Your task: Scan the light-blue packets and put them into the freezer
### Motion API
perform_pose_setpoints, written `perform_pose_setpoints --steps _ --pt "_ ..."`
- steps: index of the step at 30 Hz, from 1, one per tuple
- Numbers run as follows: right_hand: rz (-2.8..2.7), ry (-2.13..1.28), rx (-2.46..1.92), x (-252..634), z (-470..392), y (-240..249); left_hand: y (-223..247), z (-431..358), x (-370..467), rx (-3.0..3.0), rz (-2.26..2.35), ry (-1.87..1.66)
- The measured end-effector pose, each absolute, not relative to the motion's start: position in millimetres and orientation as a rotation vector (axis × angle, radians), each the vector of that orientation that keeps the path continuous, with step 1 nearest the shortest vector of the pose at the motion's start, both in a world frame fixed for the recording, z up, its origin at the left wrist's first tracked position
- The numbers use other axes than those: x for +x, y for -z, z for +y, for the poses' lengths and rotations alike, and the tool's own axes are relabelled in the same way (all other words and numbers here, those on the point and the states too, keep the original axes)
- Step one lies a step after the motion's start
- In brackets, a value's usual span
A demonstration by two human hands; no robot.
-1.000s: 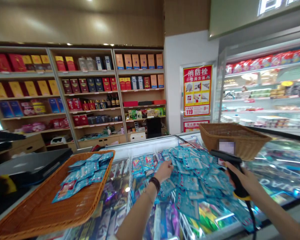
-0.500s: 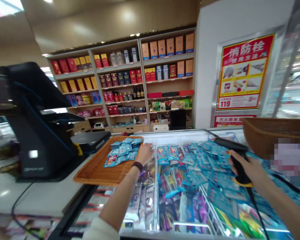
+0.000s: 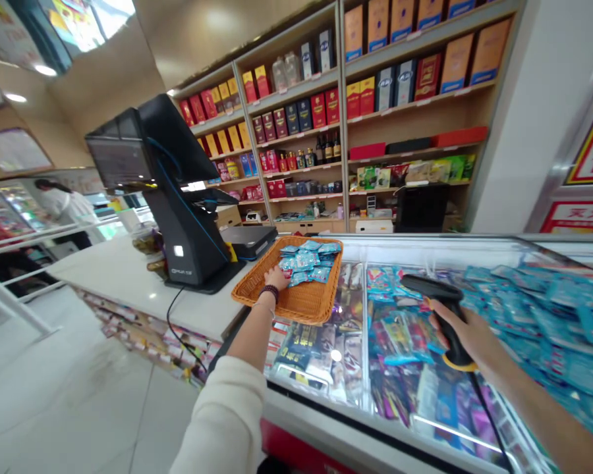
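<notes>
My left hand (image 3: 277,279) reaches into the orange-brown woven basket (image 3: 304,311), its fingers bent on a blue packet with a red patch (image 3: 286,266) at the left of a pile of small blue packets (image 3: 307,260). The fingertips are partly hidden. My right hand (image 3: 455,327) is closed around the handle of a black barcode scanner (image 3: 435,288) with a yellow-orange trim, its cable hanging down. The scanner is held over the glass-topped freezer (image 3: 321,385), where several coloured packages (image 3: 408,336) show beneath. Many larger blue packets (image 3: 538,316) lie at the right.
A black checkout terminal (image 3: 190,243) stands on the white counter (image 3: 128,283), with a flat dark box (image 3: 250,241) beside it. A cable (image 3: 170,322) hangs over the counter edge. Shelves of boxes (image 3: 296,118) line the back. A person (image 3: 69,205) is far left.
My left hand has moved from the basket's right rim to the packets inside it. The view has turned left. My right hand still holds the scanner.
</notes>
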State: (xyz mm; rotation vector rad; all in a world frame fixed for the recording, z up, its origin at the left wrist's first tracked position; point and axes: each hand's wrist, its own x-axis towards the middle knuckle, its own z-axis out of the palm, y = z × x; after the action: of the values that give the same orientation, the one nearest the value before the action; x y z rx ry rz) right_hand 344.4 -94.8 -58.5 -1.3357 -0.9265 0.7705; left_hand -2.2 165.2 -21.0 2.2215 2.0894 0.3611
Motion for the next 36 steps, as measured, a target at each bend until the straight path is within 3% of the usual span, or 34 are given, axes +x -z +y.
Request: perform_pose_setpoints --steps 7,13,17,24,30,36 --pt "-0.988 -0.847 -1.319 341.0 -101.1 66.1 24.1 154.6 3.3 2.087 2.058 -0.372" --pt "-0.968 -0.858 -1.306 341.1 -104.3 65.0 15.2 136.6 14.9 2.021 1.726 -0.934" --pt "-0.974 -0.848 -1.306 342.3 -104.1 67.1 12.6 112.7 54.7 1.814 1.159 -1.322" --pt "-0.890 -0.811 -1.256 340.3 -104.5 68.1 31.2 51.7 146.2 1.009 0.621 -0.920" --pt "-0.930 -0.810 -1.299 348.4 -104.7 71.9 54.1 34.5 168.1 0.560 0.445 -0.586" --pt "-0.936 -0.850 -1.275 350.2 -102.9 78.6 78.1 42.4 158.6 0.625 0.440 -0.691"
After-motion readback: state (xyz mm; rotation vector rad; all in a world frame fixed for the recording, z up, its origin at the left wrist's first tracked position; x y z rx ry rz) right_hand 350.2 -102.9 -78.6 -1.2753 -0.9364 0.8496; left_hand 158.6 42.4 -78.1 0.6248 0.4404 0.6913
